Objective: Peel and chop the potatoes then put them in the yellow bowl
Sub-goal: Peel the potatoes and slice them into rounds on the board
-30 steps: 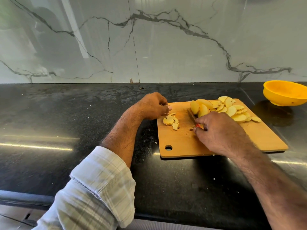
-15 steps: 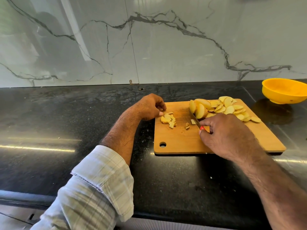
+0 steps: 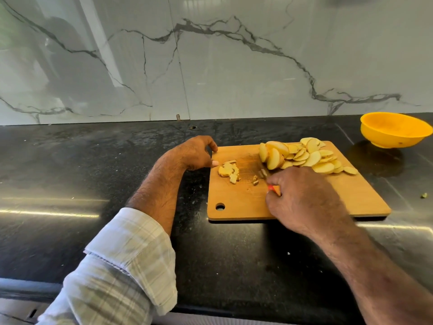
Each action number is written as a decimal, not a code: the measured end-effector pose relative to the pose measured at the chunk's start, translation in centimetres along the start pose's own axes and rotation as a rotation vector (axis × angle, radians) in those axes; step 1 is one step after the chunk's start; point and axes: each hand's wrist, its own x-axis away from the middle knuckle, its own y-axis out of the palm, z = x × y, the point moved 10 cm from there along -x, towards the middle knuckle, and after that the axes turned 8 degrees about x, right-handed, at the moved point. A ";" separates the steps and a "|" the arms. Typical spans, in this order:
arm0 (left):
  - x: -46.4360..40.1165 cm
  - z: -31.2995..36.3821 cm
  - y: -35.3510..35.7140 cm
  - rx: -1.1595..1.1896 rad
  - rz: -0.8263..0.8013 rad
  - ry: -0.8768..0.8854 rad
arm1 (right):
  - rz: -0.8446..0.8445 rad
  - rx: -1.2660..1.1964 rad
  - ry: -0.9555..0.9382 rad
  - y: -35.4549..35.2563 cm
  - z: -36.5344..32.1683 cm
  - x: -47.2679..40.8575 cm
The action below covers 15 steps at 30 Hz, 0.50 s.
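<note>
The step in hand was judged to be chopping: peeling appeared finished, and no potato had reached the yellow bowl (image 3: 396, 130), which stood well apart at the far right of the table (image 3: 93, 172).

The potato slices (image 3: 304, 156) lay heaped on the far right part of the cutting board (image 3: 239, 202). A small pile of chopped pieces (image 3: 228, 171) lay near the board's left edge.

The right hand (image 3: 304, 200) was curled round a knife with a red handle (image 3: 271, 188); most of the blade was hidden, so its contact with the board could not be confirmed. The left hand (image 3: 195, 152) rested at the board's left edge with fingers loosely curled, holding nothing, its thumb tip just beside the chopped pieces.

The next move likely called for drawing 1 slice from the heap, steadying it with the left hand, and cutting it.
</note>
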 end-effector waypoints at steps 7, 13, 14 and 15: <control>0.6 0.4 -0.3 -0.025 0.003 0.088 | 0.047 -0.059 -0.098 0.0 -2.5 0.5; 1.0 2.5 -0.3 -0.032 0.087 0.198 | -0.004 -0.047 0.011 -0.1 0.5 -0.1; 1.0 2.9 0.0 -0.039 0.087 0.208 | -0.009 -0.042 0.002 0.2 0.2 -0.2; 1.0 3.2 0.2 -0.045 0.087 0.215 | 0.001 -0.034 -0.014 0.3 -0.2 -0.1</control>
